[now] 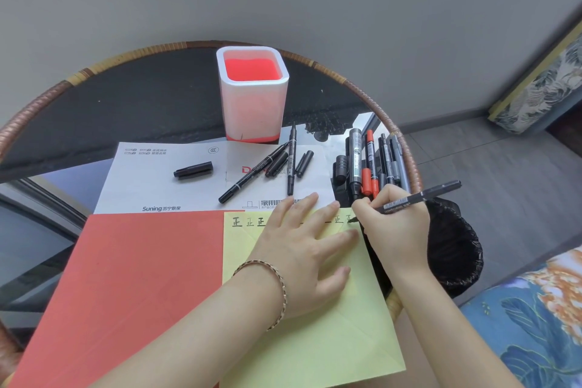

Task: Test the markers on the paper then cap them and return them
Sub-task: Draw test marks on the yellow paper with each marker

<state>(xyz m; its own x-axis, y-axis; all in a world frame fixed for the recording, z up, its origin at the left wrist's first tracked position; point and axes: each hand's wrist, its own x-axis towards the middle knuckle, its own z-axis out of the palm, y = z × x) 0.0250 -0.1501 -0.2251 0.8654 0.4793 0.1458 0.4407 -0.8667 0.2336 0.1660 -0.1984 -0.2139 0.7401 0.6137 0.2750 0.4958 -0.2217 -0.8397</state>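
Observation:
My right hand [395, 224] grips a black marker [422, 197], its tip touching the top right corner of the yellow paper [330, 340]. A row of written characters runs along that paper's top edge. My left hand [302, 249] lies flat on the yellow paper with fingers spread, holding it down. Two uncapped black markers [255, 175] and loose caps [304, 162] lie on the white printed sheet [151, 179], and another black cap [193, 169] lies to their left. A bunch of black, grey and red markers [371, 164] rests at the table's right edge. The white-and-red pen holder [253, 94] stands behind.
A red paper sheet [126, 287] lies left of the yellow one. The round dark table has a wicker rim [47, 94]. A black bin with a bag [453, 246] stands to the right on the floor, beside floral cushions [535, 324].

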